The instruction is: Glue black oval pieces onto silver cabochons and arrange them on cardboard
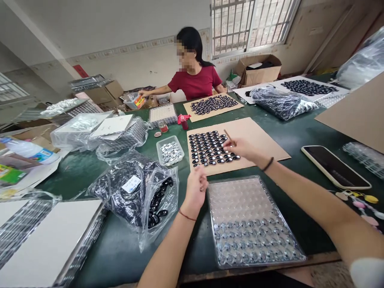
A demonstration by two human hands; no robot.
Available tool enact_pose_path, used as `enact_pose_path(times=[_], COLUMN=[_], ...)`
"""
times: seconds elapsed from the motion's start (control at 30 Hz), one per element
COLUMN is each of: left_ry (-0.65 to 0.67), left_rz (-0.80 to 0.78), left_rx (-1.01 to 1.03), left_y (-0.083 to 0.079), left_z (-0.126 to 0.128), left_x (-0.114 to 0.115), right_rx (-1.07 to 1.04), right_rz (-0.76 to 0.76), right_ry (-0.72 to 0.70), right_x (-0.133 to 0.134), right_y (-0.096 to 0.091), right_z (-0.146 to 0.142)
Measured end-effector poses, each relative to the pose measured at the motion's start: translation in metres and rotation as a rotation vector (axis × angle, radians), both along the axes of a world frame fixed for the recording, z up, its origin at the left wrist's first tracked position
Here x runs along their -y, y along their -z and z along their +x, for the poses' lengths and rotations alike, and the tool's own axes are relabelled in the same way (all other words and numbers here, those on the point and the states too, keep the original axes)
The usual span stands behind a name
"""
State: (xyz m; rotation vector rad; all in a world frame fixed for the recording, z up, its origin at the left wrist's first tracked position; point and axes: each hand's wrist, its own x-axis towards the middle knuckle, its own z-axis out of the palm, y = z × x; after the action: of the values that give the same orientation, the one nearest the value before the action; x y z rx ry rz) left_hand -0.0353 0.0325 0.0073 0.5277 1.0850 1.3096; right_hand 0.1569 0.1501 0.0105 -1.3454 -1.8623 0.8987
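Note:
My right hand (240,148) pinches a thin brown stick (228,136) and rests over rows of small black oval pieces (210,149) laid on a brown cardboard sheet (264,140). My left hand (196,188) is curled shut at that sheet's near edge; whether it holds anything is hidden. Just in front lies a clear plastic blister tray (243,200), its near rows filled with small pieces. To the left, an open plastic bag (141,192) spills black oval pieces, and behind it stands a small clear box (169,151) of silvery parts.
A person in a red shirt (195,82) sits across the green table by another cardboard sheet of black pieces (213,105). A phone (334,166) lies at right. Wrapped tray stacks (99,132) and white boards (45,236) fill the left; small red bottles (183,121) stand mid-table.

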Motion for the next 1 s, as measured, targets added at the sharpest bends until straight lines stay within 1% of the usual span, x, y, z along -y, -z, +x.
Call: enact_pose_path(times=[0.03,0.07,0.1,0.13,0.2,0.23,0.3,0.37,0.47,0.57,0.63,0.73,0.8,0.87,0.93,1.0], left_ry=[-0.114,-0.193,-0.221,-0.206,-0.121,-0.091,-0.091,-0.096,-0.034,0.057,0.111,0.144,0.139,0.138,0.164,0.22], left_rz=[-0.07,-0.131,-0.183,-0.222,-0.254,-0.253,-0.219,-0.167,-0.098,-0.058,-0.048,-0.041,-0.025,0.003,0.032,0.055], left_rx=[0.154,0.285,0.376,0.427,0.439,0.417,0.361,0.314,0.244,0.173,0.15,0.148,0.141,0.109,0.059,-0.001], left_y=[-0.003,-0.004,-0.005,-0.005,-0.003,-0.001,0.002,0.002,0.0,-0.002,-0.002,-0.002,-0.003,-0.005,-0.007,-0.005], left_z=[-0.006,-0.01,-0.013,-0.014,-0.012,-0.01,-0.008,-0.007,-0.008,-0.008,-0.007,-0.004,-0.002,0.002,0.007,0.014], left_x=[-0.003,-0.005,-0.006,-0.006,-0.004,-0.003,-0.002,-0.001,0.0,0.001,0.002,0.003,0.004,0.005,0.007,0.008], right_rx=[0.028,0.043,0.06,0.077,0.108,0.122,0.143,0.15,0.13,0.067,-0.001,-0.137,-0.221,-0.274,-0.307,-0.379], right_rz=[0.034,0.05,0.059,0.062,0.049,0.037,0.007,-0.024,-0.064,-0.085,-0.077,-0.023,0.032,0.082,0.126,0.18], right_ry=[0.048,0.082,0.108,0.13,0.144,0.147,0.156,0.175,0.193,0.193,0.217,0.32,0.401,0.459,0.48,0.384], right_x=[-0.025,-0.049,-0.071,-0.09,-0.119,-0.128,-0.139,-0.144,-0.145,-0.143,-0.141,-0.135,-0.121,-0.094,-0.05,0.007], right_y=[-0.002,-0.003,-0.002,0.0,0.008,0.014,0.026,0.037,0.046,0.046,0.04,0.022,0.006,-0.009,-0.019,-0.021], right_z=[0.002,0.003,0.004,0.004,0.003,0.002,0.003,0.005,0.009,0.008,0.007,0.018,0.037,0.063,0.087,0.104])
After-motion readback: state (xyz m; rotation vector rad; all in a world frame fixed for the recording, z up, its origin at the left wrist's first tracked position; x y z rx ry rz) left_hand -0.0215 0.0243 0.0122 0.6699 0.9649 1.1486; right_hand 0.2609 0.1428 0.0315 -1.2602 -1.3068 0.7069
